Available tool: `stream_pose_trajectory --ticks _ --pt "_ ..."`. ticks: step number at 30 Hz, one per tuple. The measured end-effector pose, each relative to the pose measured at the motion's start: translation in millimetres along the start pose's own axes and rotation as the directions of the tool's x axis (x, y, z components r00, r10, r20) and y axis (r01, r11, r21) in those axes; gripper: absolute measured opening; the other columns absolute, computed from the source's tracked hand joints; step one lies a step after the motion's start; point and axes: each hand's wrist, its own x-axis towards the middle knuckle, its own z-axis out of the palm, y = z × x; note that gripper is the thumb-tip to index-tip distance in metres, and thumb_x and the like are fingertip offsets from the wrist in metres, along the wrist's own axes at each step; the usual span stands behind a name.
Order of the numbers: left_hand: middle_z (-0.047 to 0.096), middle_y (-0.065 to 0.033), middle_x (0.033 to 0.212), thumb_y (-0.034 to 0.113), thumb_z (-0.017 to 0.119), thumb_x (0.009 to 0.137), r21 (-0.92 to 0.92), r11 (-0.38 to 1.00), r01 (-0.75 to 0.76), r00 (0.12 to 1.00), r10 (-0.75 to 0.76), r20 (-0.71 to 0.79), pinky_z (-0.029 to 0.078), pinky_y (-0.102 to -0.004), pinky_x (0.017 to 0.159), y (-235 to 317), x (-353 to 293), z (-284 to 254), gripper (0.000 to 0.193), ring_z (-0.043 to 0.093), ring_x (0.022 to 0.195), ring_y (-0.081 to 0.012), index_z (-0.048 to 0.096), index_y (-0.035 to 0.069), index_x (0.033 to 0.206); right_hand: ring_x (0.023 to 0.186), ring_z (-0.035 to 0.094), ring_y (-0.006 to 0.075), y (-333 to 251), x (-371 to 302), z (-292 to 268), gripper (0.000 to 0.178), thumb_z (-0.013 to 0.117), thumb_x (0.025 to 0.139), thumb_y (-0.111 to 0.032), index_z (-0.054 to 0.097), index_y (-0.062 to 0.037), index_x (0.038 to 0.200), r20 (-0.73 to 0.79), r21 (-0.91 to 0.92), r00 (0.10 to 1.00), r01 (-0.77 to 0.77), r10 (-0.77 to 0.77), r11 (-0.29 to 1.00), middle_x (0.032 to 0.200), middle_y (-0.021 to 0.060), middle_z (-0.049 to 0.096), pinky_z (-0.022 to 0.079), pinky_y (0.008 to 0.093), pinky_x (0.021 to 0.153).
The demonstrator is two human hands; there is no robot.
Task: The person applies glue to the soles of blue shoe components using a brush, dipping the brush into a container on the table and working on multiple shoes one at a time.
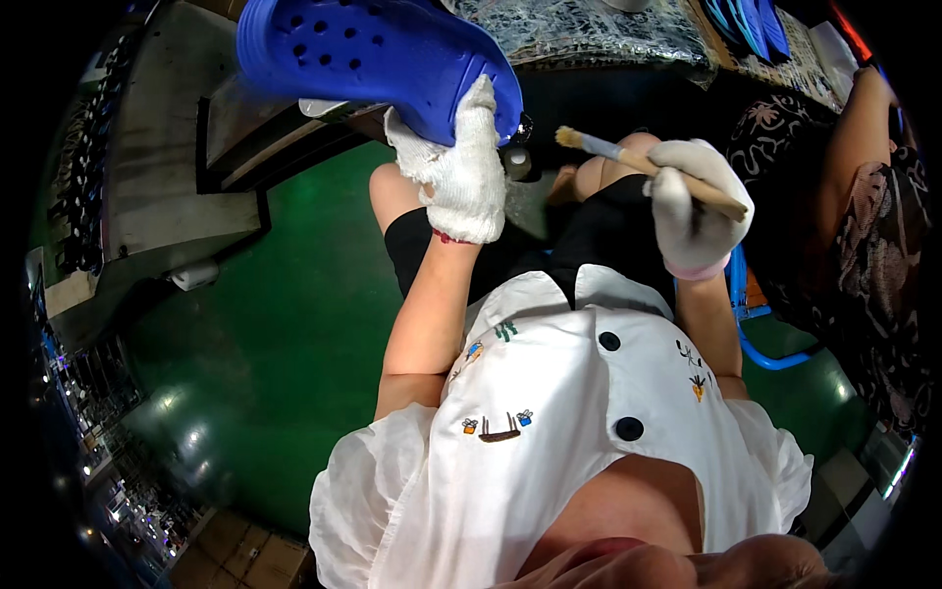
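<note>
My left hand (459, 182), in a white knitted glove, grips a blue foam clog (363, 54) by its heel end. The clog has several round holes in its upper and is held up at the top of the view, its far end toward the left. My right hand (702, 201), also in a white glove, is closed round the wooden handle of a brush (628, 157). The brush's pale bristles point left toward the clog, with a gap between them. Part of the right-hand fingers is hidden behind the handle.
A table wrapped in clear film (599, 39) stands ahead, with blue sandals (751, 25) at its right. Grey metal machinery (157, 147) is on the left over a green floor (255, 324). Close on my right sits another person in dark patterned clothes (805, 226). Cardboard boxes (240, 555) lie lower left.
</note>
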Motion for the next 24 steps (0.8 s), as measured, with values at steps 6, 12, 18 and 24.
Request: stream_pose_trajectory --ticks 6,12,18,24 --pt "0.062 -0.0058 0.082 0.017 0.072 0.081 -0.127 0.91 0.394 0.919 -0.389 0.062 0.038 -0.024 0.038 29.8 25.3 -3.6 0.026 0.055 0.054 -0.0113 0.059 0.009 0.102 0.073 0.065 0.0142 22.5 -25.4 6.4 0.018 0.056 0.083 0.009 0.064 0.0059 0.099 -0.232 0.218 0.927 -0.245 0.294 0.945 0.086 0.0107 0.066 0.052 0.0238 0.067" --pt "0.049 -0.0004 0.059 0.029 0.068 0.082 -0.13 0.639 0.758 0.648 -0.715 0.263 0.026 -0.0213 0.033 67.2 55.1 -9.8 0.02 0.045 0.041 -0.0085 0.057 0.013 0.085 0.077 0.065 0.0129 81.3 -72.8 30.4 0.015 0.06 0.087 0.001 0.066 0.0016 0.101 -0.003 0.165 0.902 -0.426 0.432 0.89 0.086 0.0082 0.066 0.051 0.0242 0.069" --pt "0.055 -0.004 0.062 0.024 0.07 0.081 0.007 0.625 0.781 0.571 -0.718 0.399 0.028 -0.0219 0.032 69.2 44.1 23.2 0.02 0.045 0.04 -0.0106 0.056 0.01 0.088 0.084 0.068 0.0282 146.2 -113.6 54.9 0.023 0.06 0.085 -0.031 0.068 -0.0112 0.093 0.301 -0.146 0.672 -0.669 0.677 0.729 0.088 0.0126 0.07 0.053 0.0352 0.076" --pt "0.062 -0.0056 0.077 0.011 0.07 0.081 0.432 0.752 0.497 0.453 -0.65 0.61 0.038 -0.0224 0.034 57.6 7.4 121.9 0.03 0.054 0.047 -0.0112 0.055 0.003 0.105 0.086 0.066 0.034 158.4 -111.0 58.5 0.03 0.058 0.086 -0.039 0.067 -0.012 0.096 0.368 -0.29 0.618 -0.634 0.695 0.717 0.088 0.0158 0.069 0.051 0.0417 0.078"
